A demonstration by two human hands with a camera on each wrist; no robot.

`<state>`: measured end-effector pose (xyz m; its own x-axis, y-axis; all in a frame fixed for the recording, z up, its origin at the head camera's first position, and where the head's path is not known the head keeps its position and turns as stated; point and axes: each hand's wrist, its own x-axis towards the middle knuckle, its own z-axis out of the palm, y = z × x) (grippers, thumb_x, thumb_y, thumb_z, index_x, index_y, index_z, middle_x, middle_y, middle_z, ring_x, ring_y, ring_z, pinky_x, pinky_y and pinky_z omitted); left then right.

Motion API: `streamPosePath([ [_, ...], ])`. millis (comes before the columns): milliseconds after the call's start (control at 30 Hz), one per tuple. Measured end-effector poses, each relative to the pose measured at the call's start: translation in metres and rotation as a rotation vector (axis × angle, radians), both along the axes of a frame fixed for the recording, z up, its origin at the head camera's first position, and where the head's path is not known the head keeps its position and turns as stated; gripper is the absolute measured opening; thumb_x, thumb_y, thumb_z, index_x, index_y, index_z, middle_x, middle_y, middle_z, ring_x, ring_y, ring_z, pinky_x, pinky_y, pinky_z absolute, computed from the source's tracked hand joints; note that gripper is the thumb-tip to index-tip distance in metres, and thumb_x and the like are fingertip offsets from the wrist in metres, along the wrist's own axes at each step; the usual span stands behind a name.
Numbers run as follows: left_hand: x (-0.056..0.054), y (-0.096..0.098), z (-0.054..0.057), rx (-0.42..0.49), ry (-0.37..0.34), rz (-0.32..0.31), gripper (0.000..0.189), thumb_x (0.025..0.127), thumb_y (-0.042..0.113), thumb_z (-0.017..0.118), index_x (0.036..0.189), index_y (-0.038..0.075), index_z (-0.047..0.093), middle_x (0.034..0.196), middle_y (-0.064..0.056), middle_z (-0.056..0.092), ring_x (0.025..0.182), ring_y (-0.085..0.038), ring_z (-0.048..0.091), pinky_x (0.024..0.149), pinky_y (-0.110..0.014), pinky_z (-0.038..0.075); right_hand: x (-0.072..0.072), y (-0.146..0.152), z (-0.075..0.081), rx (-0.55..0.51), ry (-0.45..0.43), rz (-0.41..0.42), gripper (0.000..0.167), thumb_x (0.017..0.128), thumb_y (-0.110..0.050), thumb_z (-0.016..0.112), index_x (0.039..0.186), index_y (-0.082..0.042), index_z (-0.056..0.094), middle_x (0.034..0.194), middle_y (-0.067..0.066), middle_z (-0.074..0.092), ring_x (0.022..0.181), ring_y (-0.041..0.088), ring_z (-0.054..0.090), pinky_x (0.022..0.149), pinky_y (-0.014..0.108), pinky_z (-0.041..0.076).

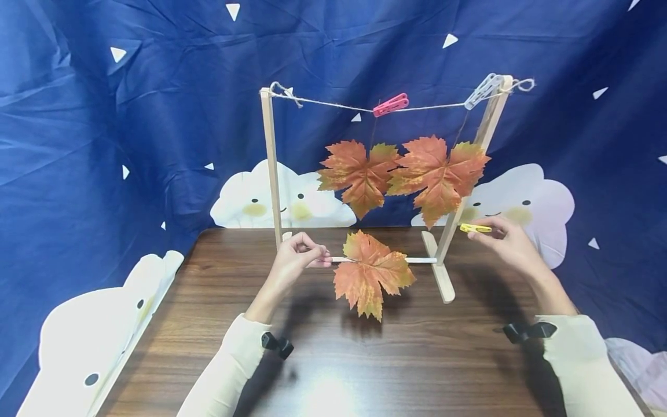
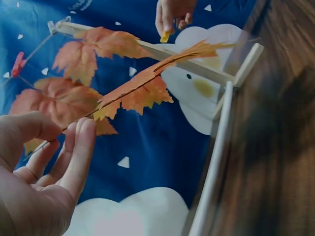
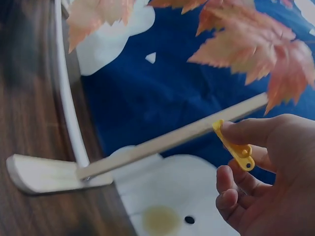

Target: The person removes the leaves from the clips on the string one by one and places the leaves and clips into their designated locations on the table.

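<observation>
My left hand [image 1: 299, 255] pinches the thin stem of an orange maple leaf [image 1: 372, 275], which spreads out to the right above the table. In the left wrist view that leaf [image 2: 140, 91] is seen nearly edge-on, its stem between thumb and fingers. My right hand [image 1: 508, 240] holds a yellow clothespin [image 1: 475, 228] beside the frame's right post; the right wrist view shows the clothespin [image 3: 234, 147] between thumb and fingers. Two more maple leaves, one in the middle [image 1: 359, 176] and one at right [image 1: 440, 176], hang by their stems from a string [image 1: 333, 105].
A pink clothespin [image 1: 391, 105] and a pale blue clothespin [image 1: 482, 91] grip the string. It is tied between the wooden frame's left post [image 1: 272, 168] and right post [image 1: 490, 124]. A white crossbar [image 1: 421, 260] joins the posts low over the brown table [image 1: 417, 359]. Behind hangs a blue cloth [image 1: 172, 116].
</observation>
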<state>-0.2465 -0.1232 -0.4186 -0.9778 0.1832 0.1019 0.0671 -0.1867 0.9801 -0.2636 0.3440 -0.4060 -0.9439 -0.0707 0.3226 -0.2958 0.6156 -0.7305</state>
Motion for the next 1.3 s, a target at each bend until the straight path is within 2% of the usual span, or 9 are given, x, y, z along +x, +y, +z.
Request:
streamPosePath([
  [167,0.003,-0.002,-0.016,0.022,-0.012,0.015,0.016,0.095,-0.011,0.061,0.087,0.002,0.058,0.090,-0.013,0.077,0.083,-0.022,0.080,0.086,-0.044,0.066,-0.007,0.010,-0.017,0.040,-0.012,-0.044,0.033,0.098,-0.017,0.076,0.124,0.003,0.070,0.099,-0.027,0.064,0.081,-0.011,0.060,0.066,0.013,0.048],
  [267,0.005,-0.003,-0.026,0.018,-0.024,0.027,0.016,0.094,-0.011,0.060,0.086,0.003,0.057,0.090,-0.013,0.077,0.083,-0.022,0.080,0.086,-0.044,0.067,-0.012,0.013,-0.028,0.053,-0.018,-0.070,0.032,0.098,-0.018,0.076,0.121,0.004,0.072,0.103,-0.005,0.073,0.080,-0.013,0.059,0.066,0.013,0.049],
  [333,0.006,-0.004,-0.033,0.016,-0.031,0.024,0.017,0.093,-0.011,0.059,0.085,0.003,0.056,0.090,-0.012,0.077,0.083,-0.022,0.080,0.085,-0.043,0.067,-0.015,0.015,-0.035,0.073,-0.020,-0.095,0.032,0.098,-0.020,0.076,0.118,0.005,0.073,0.111,0.013,0.072,0.079,-0.012,0.056,0.065,0.014,0.048],
  [400,0.007,-0.004,-0.039,0.017,-0.040,0.020,0.017,0.093,-0.012,0.058,0.085,0.003,0.056,0.089,-0.012,0.076,0.083,-0.022,0.080,0.085,-0.042,0.067,-0.019,0.016,-0.043,0.095,-0.031,-0.131,0.033,0.099,-0.022,0.075,0.117,0.005,0.073,0.115,0.024,0.068,0.079,-0.010,0.055,0.064,0.015,0.047],
  [533,0.008,-0.005,-0.052,0.028,-0.067,0.012,0.018,0.093,-0.012,0.058,0.084,0.003,0.057,0.090,-0.012,0.075,0.083,-0.022,0.080,0.084,-0.040,0.067,-0.026,0.017,-0.061,0.158,-0.050,-0.195,0.035,0.100,-0.027,0.073,0.118,0.003,0.073,0.116,0.026,0.064,0.083,0.003,0.054,0.068,0.023,0.045],
  [733,0.009,-0.008,-0.069,0.028,-0.112,0.002,0.018,0.092,-0.012,0.060,0.083,0.003,0.057,0.091,-0.015,0.076,0.084,-0.022,0.079,0.084,-0.039,0.067,-0.036,0.020,-0.084,0.179,-0.074,-0.205,0.031,0.100,-0.019,0.074,0.118,0.005,0.070,0.109,0.028,0.063,0.088,0.026,0.060,0.071,0.034,0.044],
  [1000,0.011,-0.010,-0.089,-0.007,-0.157,-0.007,0.021,0.092,-0.012,0.059,0.081,0.005,0.055,0.092,-0.015,0.076,0.084,-0.020,0.079,0.083,-0.037,0.067,-0.044,0.019,-0.102,0.192,-0.161,-0.219,0.033,0.101,-0.021,0.071,0.121,0.005,0.067,0.115,0.032,0.071,0.098,0.041,0.065,0.076,0.039,0.046],
  [1200,0.013,-0.010,-0.095,-0.134,-0.156,0.003,0.023,0.090,-0.012,0.065,0.080,0.005,0.054,0.100,-0.036,0.074,0.075,-0.021,0.079,0.077,-0.039,0.068,-0.047,0.018,-0.109,0.207,-0.212,-0.229,0.038,0.100,-0.021,0.071,0.123,0.008,0.066,0.120,0.035,0.069,0.111,0.054,0.064,0.095,0.064,0.049],
  [1300,0.014,-0.010,-0.096,-0.266,-0.126,0.028,0.019,0.089,-0.009,0.068,0.081,0.004,0.055,0.095,-0.034,0.075,0.069,-0.021,0.078,0.072,-0.041,0.068,-0.049,0.018,-0.112,0.214,-0.210,-0.230,0.038,0.100,-0.020,0.072,0.123,0.010,0.066,0.121,0.037,0.068,0.113,0.057,0.063,0.099,0.068,0.047],
])
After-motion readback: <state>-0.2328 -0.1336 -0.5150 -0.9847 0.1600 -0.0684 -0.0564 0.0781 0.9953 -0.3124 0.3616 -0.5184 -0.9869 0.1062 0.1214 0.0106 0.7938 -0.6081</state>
